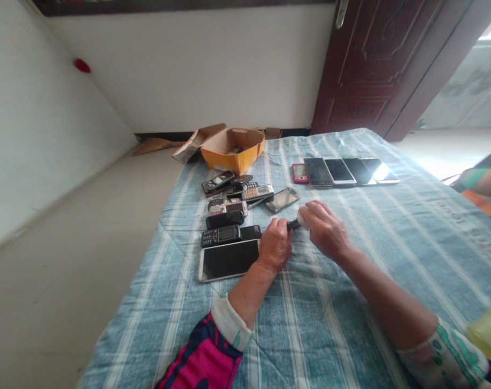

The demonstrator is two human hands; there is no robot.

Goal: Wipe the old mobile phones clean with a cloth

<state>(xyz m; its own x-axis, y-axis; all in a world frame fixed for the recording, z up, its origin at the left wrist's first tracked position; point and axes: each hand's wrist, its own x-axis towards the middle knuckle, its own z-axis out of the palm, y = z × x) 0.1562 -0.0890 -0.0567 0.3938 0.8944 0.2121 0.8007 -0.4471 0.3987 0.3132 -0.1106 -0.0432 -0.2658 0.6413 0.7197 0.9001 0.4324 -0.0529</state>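
Note:
My left hand is closed around a small dark phone, only a bit of which shows between my hands. My right hand is closed on a small white cloth pressed against that phone. Both hands rest on the blue striped bedspread. Just left of my left hand lie a large black-screened smartphone and a keypad phone.
Several old phones lie in a pile behind my hands. A row of smartphones and a red phone lies farther back. An open orange cardboard box stands at the far edge. A brown door is behind.

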